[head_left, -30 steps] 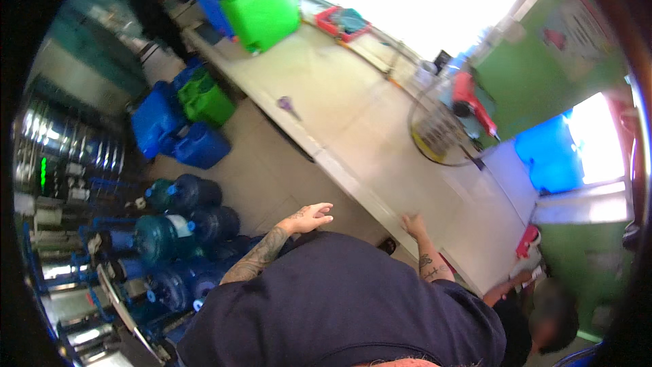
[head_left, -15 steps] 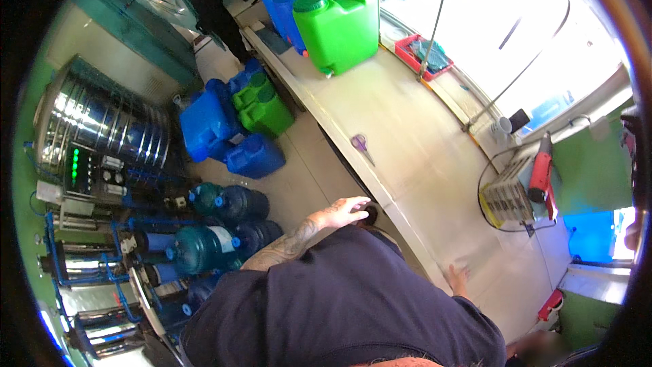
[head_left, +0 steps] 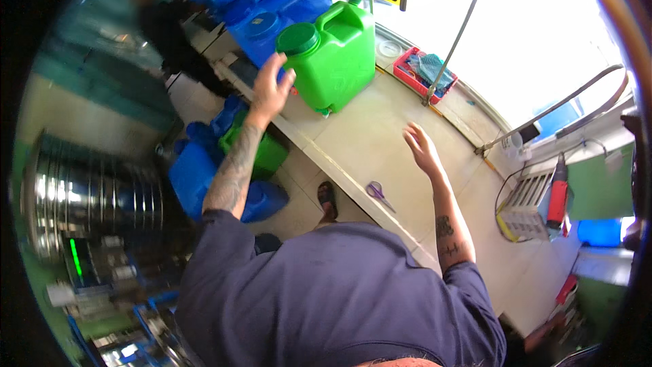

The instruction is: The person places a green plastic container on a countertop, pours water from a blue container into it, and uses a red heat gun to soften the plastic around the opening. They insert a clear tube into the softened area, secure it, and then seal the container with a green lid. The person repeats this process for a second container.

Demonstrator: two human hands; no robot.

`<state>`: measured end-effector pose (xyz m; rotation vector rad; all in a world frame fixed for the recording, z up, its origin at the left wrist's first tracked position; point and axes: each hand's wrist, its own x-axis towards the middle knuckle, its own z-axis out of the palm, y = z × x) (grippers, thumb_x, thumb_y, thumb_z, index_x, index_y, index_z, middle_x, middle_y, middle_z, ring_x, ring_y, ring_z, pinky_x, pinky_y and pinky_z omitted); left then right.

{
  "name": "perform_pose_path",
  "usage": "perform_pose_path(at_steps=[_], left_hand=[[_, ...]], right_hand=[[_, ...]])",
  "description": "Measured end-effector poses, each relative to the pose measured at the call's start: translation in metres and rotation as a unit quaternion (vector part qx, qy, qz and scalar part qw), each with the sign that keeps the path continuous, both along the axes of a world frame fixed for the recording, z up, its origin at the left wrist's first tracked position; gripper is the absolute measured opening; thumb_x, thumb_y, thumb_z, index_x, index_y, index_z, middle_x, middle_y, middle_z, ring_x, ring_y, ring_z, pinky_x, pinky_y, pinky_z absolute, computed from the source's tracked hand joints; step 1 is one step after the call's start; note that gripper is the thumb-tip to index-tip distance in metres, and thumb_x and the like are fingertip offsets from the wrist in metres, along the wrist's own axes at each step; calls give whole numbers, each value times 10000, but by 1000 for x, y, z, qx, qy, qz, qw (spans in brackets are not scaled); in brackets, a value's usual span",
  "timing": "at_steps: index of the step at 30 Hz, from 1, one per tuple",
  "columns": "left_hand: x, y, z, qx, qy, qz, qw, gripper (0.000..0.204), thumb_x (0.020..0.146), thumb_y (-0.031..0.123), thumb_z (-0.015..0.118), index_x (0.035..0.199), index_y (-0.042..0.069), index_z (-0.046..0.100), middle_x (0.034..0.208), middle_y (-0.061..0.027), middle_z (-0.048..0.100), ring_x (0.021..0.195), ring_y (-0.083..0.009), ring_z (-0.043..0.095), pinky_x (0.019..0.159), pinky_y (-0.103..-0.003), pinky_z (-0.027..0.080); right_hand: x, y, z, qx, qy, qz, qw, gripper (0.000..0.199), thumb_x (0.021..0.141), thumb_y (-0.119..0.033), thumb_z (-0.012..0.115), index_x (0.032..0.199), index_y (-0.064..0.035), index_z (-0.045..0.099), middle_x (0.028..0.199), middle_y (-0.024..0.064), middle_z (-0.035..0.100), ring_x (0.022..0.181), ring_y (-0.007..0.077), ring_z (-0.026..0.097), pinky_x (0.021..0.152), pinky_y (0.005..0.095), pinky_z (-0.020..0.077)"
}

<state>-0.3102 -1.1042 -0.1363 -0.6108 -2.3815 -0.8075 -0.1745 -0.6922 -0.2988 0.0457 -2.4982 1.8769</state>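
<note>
A bright green plastic jug (head_left: 336, 58) with a dark green screw cap (head_left: 297, 39) and a moulded top handle stands upright on the tiled counter (head_left: 360, 143). Just left of that cap, my left hand (head_left: 272, 92) is raised with its thumb and fingers apart. It holds nothing, and I cannot tell whether its fingertips touch the jug. Over the counter, to the right of the jug, my right hand (head_left: 421, 148) is lifted with empty, loosely stretched fingers. Purple-handled scissors (head_left: 379, 194) lie near the counter's edge, between my arms.
Blue jugs (head_left: 255, 27) crowd the counter behind the green one. A red basket (head_left: 424, 75) sits by the window. More blue jugs (head_left: 197, 173) and a green jug (head_left: 268, 156) stand on the floor at left, near a steel tank (head_left: 95, 190). Another person (head_left: 173, 34) stands at far left.
Both hands have moved forward: the left from beside the counter's edge to the green jug's cap, the right up off the counter. My body has moved nearer the jug.
</note>
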Motion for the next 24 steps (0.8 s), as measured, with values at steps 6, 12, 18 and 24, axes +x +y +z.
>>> perform_pose_path(at_steps=[6,12,18,24], left_hand=[[-252,-33,24,-170,20,65,983,673,921,457,640,1434,55,473,1463,-213,496,1349,-366,480,1111,-504,377],[-374,-49,-6,-206,-229,17,951,837,886,502,653,1533,77,335,1489,-187,488,1367,-347,479,1126,-484,375],[-342,-47,-19,-180,-187,11,966,612,915,371,662,1448,134,475,1351,-194,609,1222,-381,593,1014,-462,468],[-239,-11,14,-175,-212,-126,953,617,917,220,674,1493,187,456,1386,-204,582,1261,-384,570,1049,-450,457]], right_hand=[[-191,-142,132,195,271,23,942,483,953,-169,608,1413,-93,485,1322,172,571,1242,356,544,1042,465,447],[-351,-191,146,527,366,10,767,510,882,-95,621,1378,-162,524,1438,92,499,1373,306,428,1086,520,393],[-327,-192,152,600,282,26,748,157,882,-99,618,1032,-146,620,996,29,606,1126,253,571,1038,488,408],[-164,-134,169,634,140,81,756,216,877,-184,644,1090,-144,640,1052,92,643,1144,277,580,973,444,428]])
